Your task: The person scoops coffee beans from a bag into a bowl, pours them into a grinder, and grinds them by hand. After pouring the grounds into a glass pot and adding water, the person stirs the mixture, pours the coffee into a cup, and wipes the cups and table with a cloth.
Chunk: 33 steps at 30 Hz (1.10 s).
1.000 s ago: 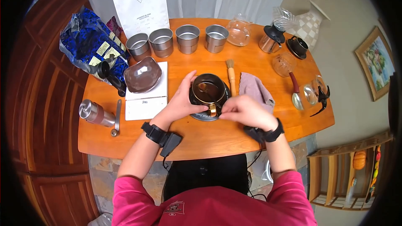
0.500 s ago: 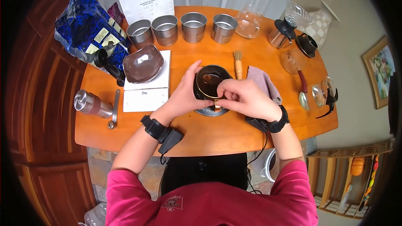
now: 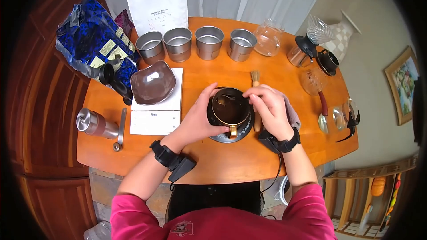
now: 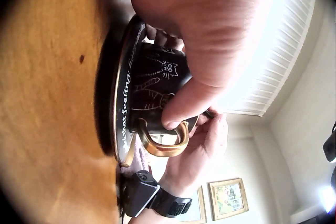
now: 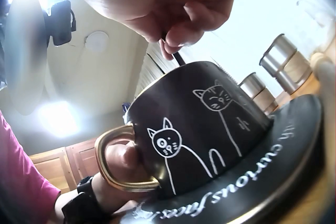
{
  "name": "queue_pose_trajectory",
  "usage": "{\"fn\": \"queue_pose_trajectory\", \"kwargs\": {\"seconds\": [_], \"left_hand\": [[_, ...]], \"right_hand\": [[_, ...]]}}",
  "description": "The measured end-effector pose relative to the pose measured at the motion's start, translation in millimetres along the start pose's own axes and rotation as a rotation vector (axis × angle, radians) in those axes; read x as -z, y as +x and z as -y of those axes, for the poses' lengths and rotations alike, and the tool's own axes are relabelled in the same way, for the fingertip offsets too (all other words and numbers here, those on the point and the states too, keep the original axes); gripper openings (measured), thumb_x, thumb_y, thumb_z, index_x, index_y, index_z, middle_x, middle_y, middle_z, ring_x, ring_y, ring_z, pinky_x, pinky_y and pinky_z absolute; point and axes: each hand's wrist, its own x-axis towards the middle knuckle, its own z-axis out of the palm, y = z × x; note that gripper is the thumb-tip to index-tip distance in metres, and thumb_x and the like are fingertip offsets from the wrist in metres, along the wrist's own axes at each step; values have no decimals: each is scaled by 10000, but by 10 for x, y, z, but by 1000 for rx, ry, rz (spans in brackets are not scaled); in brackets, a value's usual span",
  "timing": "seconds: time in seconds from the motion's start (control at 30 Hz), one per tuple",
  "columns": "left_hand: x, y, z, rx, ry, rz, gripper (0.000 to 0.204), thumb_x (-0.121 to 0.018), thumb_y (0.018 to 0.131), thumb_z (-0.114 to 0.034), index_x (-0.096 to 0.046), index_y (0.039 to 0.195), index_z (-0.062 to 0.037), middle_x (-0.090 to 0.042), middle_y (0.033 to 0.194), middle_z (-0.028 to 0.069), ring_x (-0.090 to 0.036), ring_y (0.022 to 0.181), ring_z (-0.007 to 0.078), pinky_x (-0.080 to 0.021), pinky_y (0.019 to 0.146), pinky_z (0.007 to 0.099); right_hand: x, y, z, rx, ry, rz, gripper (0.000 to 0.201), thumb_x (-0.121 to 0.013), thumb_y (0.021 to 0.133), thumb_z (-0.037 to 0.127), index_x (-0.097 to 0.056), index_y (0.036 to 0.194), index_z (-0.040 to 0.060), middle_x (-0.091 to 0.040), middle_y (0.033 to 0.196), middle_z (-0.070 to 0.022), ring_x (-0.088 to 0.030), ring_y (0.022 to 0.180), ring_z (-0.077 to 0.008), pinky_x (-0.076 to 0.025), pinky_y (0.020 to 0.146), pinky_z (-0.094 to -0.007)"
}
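Snugly, left hand [image 3: 195, 120] curled round cup [image 3: 231, 106], right hand [image 3: 272, 109] pinching spoon [image 5: 179, 58], "curious faces" saucer [image 5: 262, 167], MANNER bag [image 3: 158, 4] at eleven o'clock.

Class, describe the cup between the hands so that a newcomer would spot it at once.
On the wooden table, start at the row of four metal cups and come nearer, to the dark saucer. The cup sits on it, the left hand around its side. It is black, with white cat drawings and a gold handle, unlike the metal cups.
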Motion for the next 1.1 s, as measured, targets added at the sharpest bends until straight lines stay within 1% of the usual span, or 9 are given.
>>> {"fn": "queue_pose_trajectory", "kwargs": {"seconds": [0.03, 0.07, 0.2, 0.43, 0.57, 0.67, 0.8, 0.93, 1.1], "left_hand": [[-6, -12, -6, 3, -1, 5, 1012, -806, 571, -93, -181, 1361, 0, -404, 1300, 190, -394, 1233, 299, -312, 1032, 349], [-5, -10, -9, 12, -1, 8, 1024, -808, 566, -83, -175, 1368, -11, -399, 1308, 183, -382, 1242, 289, -300, 1039, 351], [-14, -12, 3, 23, -1, 9, 1045, -809, 557, -62, -166, 1381, -37, -391, 1323, 167, -359, 1262, 268, -277, 1051, 354], [-19, -20, 25, 38, 10, 5, 1021, -798, 562, -46, -187, 1380, -52, -389, 1328, 158, -372, 1256, 263, -293, 1042, 345], [-17, -18, -1, 47, 17, -1, 1009, -795, 562, -43, -198, 1376, -50, -396, 1323, 159, -378, 1252, 261, -299, 1040, 345], [-16, -22, -24, 59, 41, -3, 1002, -795, 563, -43, -206, 1373, -46, -402, 1319, 160, -378, 1252, 259, -300, 1040, 347], [-15, -22, -51, 58, 45, -2, 997, -797, 562, -47, -215, 1371, -45, -408, 1315, 160, -376, 1254, 259, -296, 1043, 348], [-12, -28, -45, 60, 72, -4, 1001, -802, 559, -55, -218, 1372, -47, -411, 1313, 158, -377, 1254, 259, -295, 1043, 349], [-12, -23, -31, 68, 54, 2, 999, -806, 557, -61, -225, 1370, -46, -415, 1311, 156, -382, 1249, 255, -296, 1041, 347]], "right_hand": [[25, -61, -8, 21, 0, 4, 111, -527, 863, 73, -602, 894, -4, -582, 801, -104, -546, 736, -216, -426, 681, -298], [58, -95, 8, -24, 23, 19, 114, -505, 867, 58, -595, 915, 6, -581, 825, -101, -542, 743, -224, -426, 686, -303], [141, -117, -36, 112, -58, 8, 115, -514, 868, 76, -594, 913, 7, -585, 822, -104, -549, 745, -225, -432, 678, -294], [73, -162, 22, 178, -36, 152, 107, -547, 854, 63, -605, 924, 7, -583, 821, -117, -567, 723, -231, -452, 647, -289], [-10, -147, 8, 203, -68, 101, 106, -557, 844, 54, -608, 925, 8, -587, 828, -127, -588, 739, -251, -466, 649, -300], [-10, -128, -14, 220, -212, -4, 88, -566, 835, 50, -603, 905, 11, -594, 821, -128, -596, 731, -266, -471, 643, -309], [12, -140, 24, 213, -293, -103, 56, -558, 840, 68, -578, 841, 16, -585, 767, -115, -582, 666, -270, -461, 604, -310], [68, -210, 59, 188, -209, -72, 66, -536, 847, 53, -556, 796, 16, -571, 723, -107, -567, 636, -240, -449, 583, -292], [-3, -213, 27, 220, -41, 32, 79, -530, 864, 64, -570, 839, 1, -588, 759, -114, -572, 651, -235, -455, 593, -295]]}}
